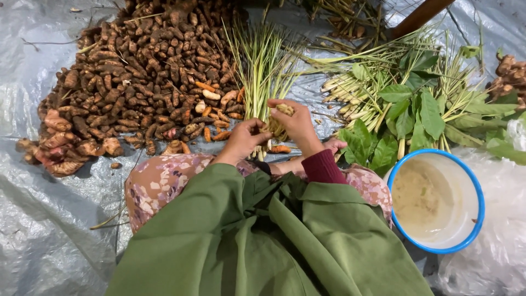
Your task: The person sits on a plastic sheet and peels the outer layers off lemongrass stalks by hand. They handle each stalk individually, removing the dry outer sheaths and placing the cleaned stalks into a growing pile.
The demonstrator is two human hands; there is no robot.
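View from my head, looking down past my lap. The bundle of lemongrass stalks [275, 127] sits between my two hands, just above my knees, its long axis running roughly away from me: pale root ends toward my lap, green blades fanning out toward the top of the frame. My left hand [245, 138] reaches forward from a green sleeve, wrist slightly bent, fingers curled around the lower part of the bundle; the grip is closed on the stalks. My right hand [296, 123] comes in from a dark red cuff, held higher, back of the hand toward me, fingers and thumb pinched on a pale stalk end at the top of the bundle; this grip too is closed on the lemongrass, though the fingertips themselves are hidden behind the hand. To the left lies a large heap of brown turmeric roots [137, 77], some broken to show orange flesh, on a grey plastic sheet [33, 219]. To the right lie more cut lemongrass [356, 90] and broad green leaves [416, 115]. A white basin with a blue rim [478, 189] stands beside my right knee.
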